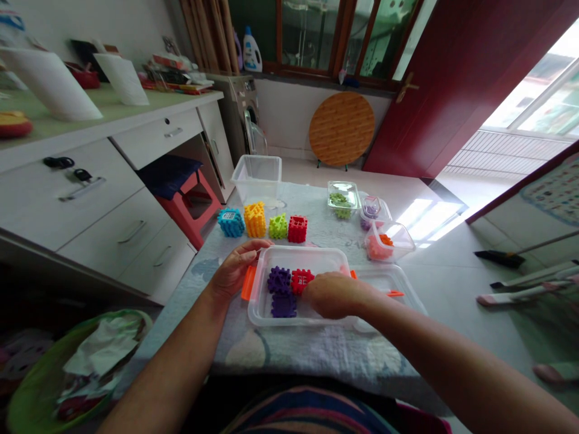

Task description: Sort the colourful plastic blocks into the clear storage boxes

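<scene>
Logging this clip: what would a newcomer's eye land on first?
Probably the row of blue, yellow, green and red blocks, bright against the pale tablecloth just beyond the clear box. Next, the right hand inside that box, beside a red piece and two purple pieces, with the left hand at its left end. Behind, the big dark-red door fills the upper right.

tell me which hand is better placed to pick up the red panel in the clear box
Probably the right hand: it is over the clear plastic box, right at the red lattice panel. The left hand is at the box's left end, with a purple panel in between.
</scene>
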The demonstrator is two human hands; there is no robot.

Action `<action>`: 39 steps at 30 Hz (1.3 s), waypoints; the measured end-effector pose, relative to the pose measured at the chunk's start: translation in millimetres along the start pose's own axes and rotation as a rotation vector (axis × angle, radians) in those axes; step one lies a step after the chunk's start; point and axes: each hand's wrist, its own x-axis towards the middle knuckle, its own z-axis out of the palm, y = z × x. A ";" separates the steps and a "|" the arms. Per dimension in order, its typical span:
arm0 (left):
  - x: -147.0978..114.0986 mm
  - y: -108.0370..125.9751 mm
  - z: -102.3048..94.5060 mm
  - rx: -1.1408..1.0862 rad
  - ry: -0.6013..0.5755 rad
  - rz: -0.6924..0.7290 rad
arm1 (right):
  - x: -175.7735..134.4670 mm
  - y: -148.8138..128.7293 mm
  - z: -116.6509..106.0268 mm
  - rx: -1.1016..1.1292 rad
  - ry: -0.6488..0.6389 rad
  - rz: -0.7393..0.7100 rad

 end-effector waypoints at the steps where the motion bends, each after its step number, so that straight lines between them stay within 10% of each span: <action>1: 0.1 0.1 -0.2 0.004 0.000 0.001 | 1.3 0.6 1.0 -0.002 0.000 -0.002; 13: 0.4 1.0 2.5 0.019 0.005 0.010 | -16.3 8.3 -18.7 0.061 0.027 -0.112; 16: 0.7 0.5 2.3 0.014 0.012 0.013 | -21.5 28.0 -43.6 0.183 0.210 -0.202; 21: 1.5 -1.5 -1.2 -0.004 0.022 -0.036 | 25.8 68.8 -68.3 0.097 0.616 0.101; 28: 2.2 -2.9 -3.6 -0.026 -0.006 -0.010 | 104.3 89.1 -62.0 0.019 0.417 0.234; 39: 0.8 -4.6 -6.8 -0.037 -0.061 -0.017 | 121.2 88.2 -55.8 -0.072 0.433 0.248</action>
